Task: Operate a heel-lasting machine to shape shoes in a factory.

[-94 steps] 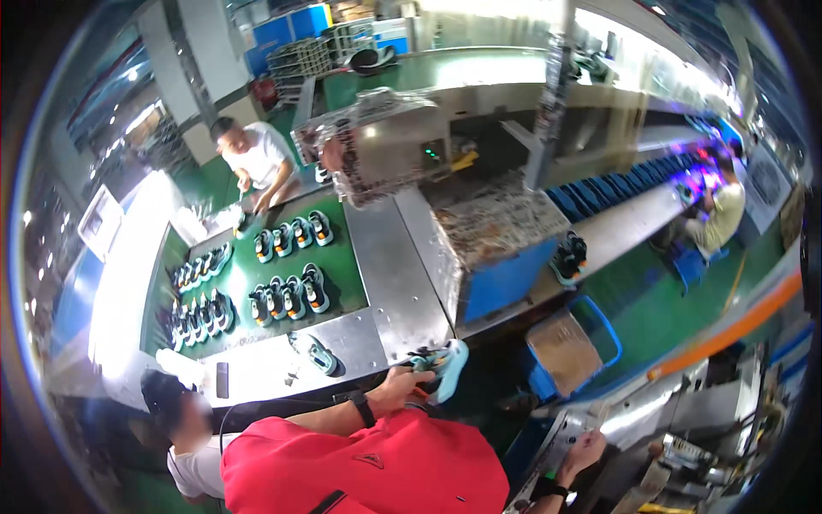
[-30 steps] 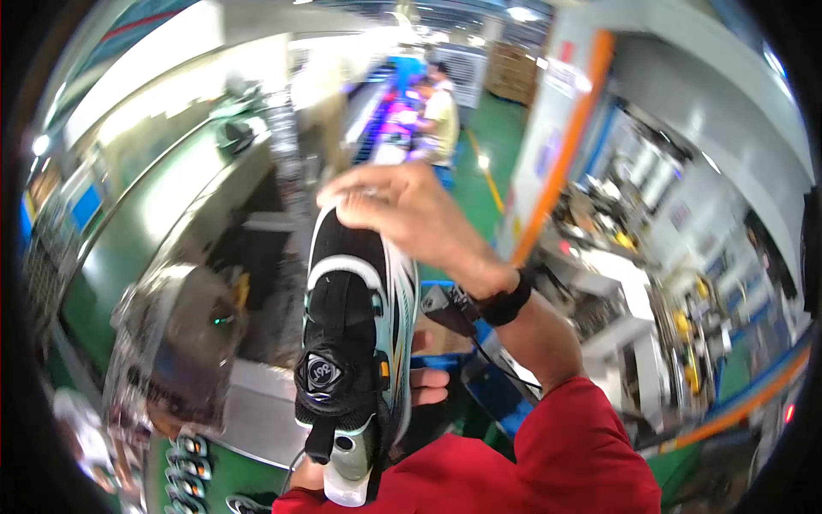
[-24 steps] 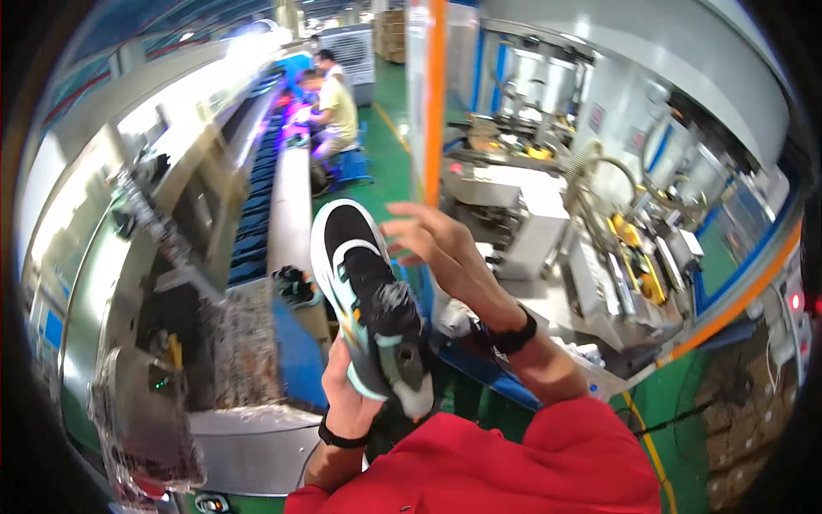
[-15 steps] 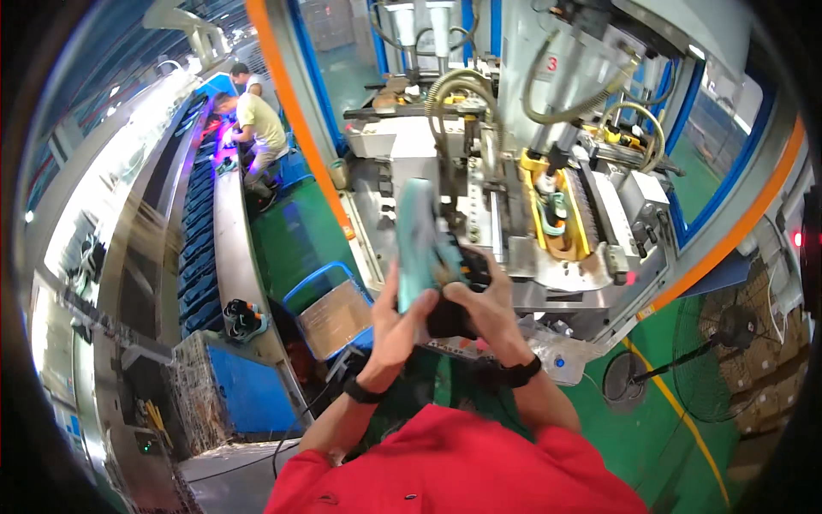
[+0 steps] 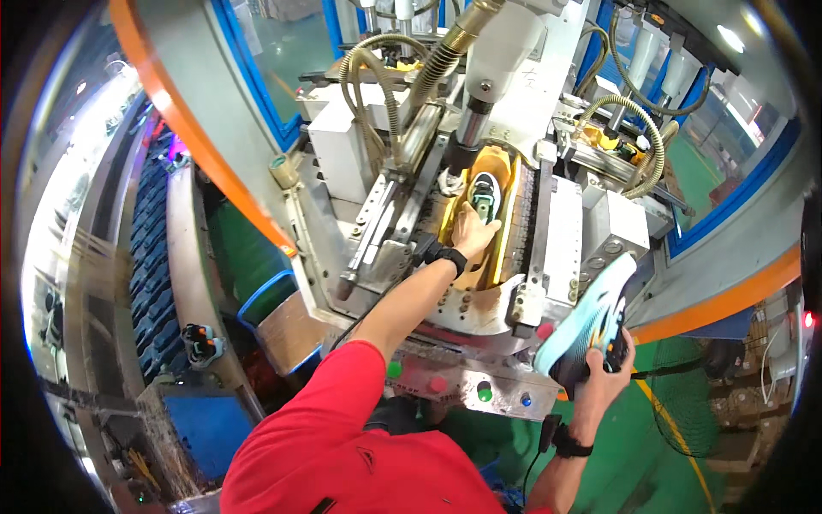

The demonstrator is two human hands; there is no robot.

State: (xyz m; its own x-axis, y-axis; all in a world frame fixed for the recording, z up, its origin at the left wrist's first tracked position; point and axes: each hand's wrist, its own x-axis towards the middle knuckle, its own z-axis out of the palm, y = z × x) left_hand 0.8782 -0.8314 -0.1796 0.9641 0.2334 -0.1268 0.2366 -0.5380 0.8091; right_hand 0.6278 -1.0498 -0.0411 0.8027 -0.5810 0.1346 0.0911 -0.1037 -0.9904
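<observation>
My right hand grips a dark sports shoe with a pale teal sole, held up to the right of the machine's front. Its sole faces up and left, and my thumb presses on the upper. My left hand reaches into a yellow-sided cradle in the machine. There its fingers close on a second shoe, dark with a white rim and a pale green patch. Part of that shoe is hidden by my fingers. A dark press cylinder stands just behind and left of it.
Push buttons line the machine's front panel. Orange-edged frame posts flank the opening. At left runs a conveyor with dark trays, and one shoe sits by its end. A cardboard-topped cart stands near it. Right is a fan.
The teal-soled shoe, earlier between both hands, has moved right in my right hand alone. My left hand has let go of it and taken hold of the shoe in the cradle. The view has shifted.
</observation>
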